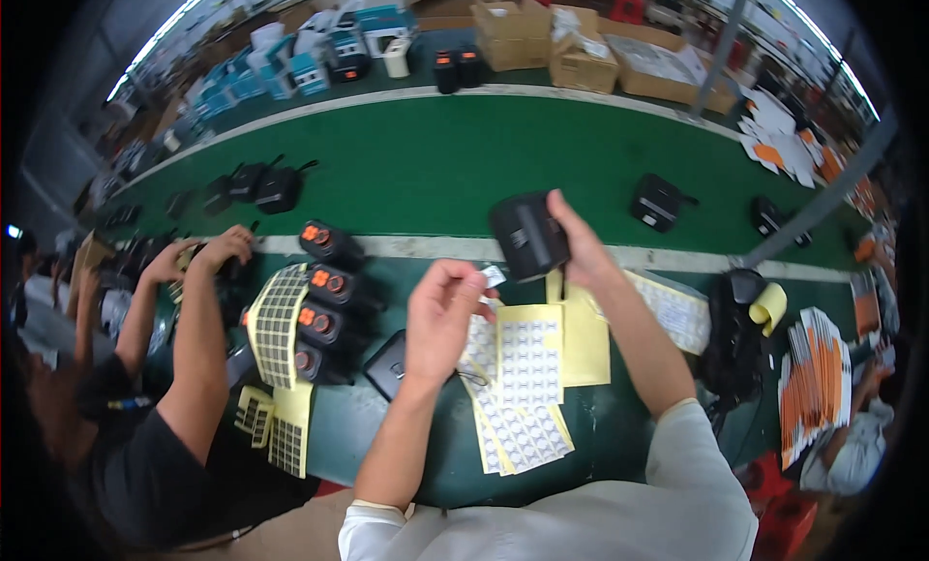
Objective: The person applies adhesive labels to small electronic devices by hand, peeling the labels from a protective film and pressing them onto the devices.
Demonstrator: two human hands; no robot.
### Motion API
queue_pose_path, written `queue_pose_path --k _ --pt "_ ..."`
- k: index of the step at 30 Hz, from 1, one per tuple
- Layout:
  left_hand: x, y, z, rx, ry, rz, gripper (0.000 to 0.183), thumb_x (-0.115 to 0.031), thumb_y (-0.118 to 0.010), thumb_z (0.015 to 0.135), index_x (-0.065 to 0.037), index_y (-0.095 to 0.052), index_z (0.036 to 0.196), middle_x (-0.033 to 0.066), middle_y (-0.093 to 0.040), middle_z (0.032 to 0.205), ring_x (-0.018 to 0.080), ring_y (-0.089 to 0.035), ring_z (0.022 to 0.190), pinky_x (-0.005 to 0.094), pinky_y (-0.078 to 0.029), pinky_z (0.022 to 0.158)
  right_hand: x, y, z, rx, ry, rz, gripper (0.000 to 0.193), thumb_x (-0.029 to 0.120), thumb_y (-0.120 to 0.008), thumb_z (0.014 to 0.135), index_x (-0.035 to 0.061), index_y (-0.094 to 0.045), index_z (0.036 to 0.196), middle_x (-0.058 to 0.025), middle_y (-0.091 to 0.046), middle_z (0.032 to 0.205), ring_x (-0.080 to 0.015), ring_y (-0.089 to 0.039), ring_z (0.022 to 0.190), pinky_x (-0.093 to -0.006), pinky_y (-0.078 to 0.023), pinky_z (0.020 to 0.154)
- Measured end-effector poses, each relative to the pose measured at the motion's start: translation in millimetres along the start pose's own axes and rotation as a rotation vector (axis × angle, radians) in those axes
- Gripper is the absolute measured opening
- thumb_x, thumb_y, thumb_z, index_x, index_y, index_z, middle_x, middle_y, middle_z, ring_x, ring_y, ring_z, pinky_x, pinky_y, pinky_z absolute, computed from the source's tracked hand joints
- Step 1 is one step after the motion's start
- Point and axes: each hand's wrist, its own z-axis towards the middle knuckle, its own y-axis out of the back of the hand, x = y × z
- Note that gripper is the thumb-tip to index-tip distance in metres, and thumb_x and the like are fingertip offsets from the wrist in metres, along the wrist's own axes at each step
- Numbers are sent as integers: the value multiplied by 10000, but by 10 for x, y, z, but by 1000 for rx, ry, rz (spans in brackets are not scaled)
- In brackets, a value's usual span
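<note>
In my right hand [579,243] is a small black zip case [528,236], tilted and lifted near the edge of the green belt. My left hand [440,319] pinches a little white sticker [493,276] between thumb and fingertips, just below and left of the case, apart from it. Under my hands lie sheets of white labels [529,358] on yellowish backing, overlapping one another. A plain yellow backing sheet [586,348] rests to their right. Another black case [387,363] lies on the table, partly hidden by my left forearm.
A green conveyor belt [416,154] crosses ahead, carrying black cases [660,202]. Black devices with orange parts [329,285] stand at left beside dark label sheets [279,319]. A co-worker's hands [223,251] work there. A black bag [735,319] and stacked orange-white cartons [816,382] are right.
</note>
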Motion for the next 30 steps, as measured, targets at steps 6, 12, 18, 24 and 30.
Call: queue_pose_path --k 6,12,18,24,30 --pt "-84 -65 73 68 31 167 107 -94 -542 936 -5 -558 881 52 -558 924 110 -570 786 290 -557 642 -68 -162 -227 75 -49 28 569 572 -470 914 72 -555 1173 -78 -648 1029 -137 -661 868 -285 -555 729" --pt "-4 -84 70 -5 -4 201 105 -76 -544 934 4 -564 870 45 -561 885 100 -557 761 279 -552 633 -109 -191 -257 32 -3 -20 605 590 -464 905 58 -566 1176 -96 -644 1062 -160 -648 928 -314 -548 789" --pt "23 -75 80 -44 1 210 106 -79 -554 932 10 -569 877 38 -571 839 95 -558 733 265 -533 612 -152 -178 -259 19 -17 -28 603 593 -472 900 65 -564 1178 -99 -640 1083 -172 -643 949 -329 -537 825" --pt "82 -92 92 -98 14 187 129 -95 -593 919 21 -549 883 47 -592 826 87 -569 718 234 -500 596 -123 -240 -281 20 -5 -36 604 597 -476 895 66 -562 1170 -101 -641 1085 -177 -642 953 -327 -537 825" --pt "147 -95 69 -181 42 248 141 -79 -611 901 23 -515 895 87 -596 800 99 -589 666 254 -521 582 -149 -118 -234 70 79 -55 542 516 -539 904 30 -547 1146 -87 -634 1047 -132 -651 878 -280 -550 733"
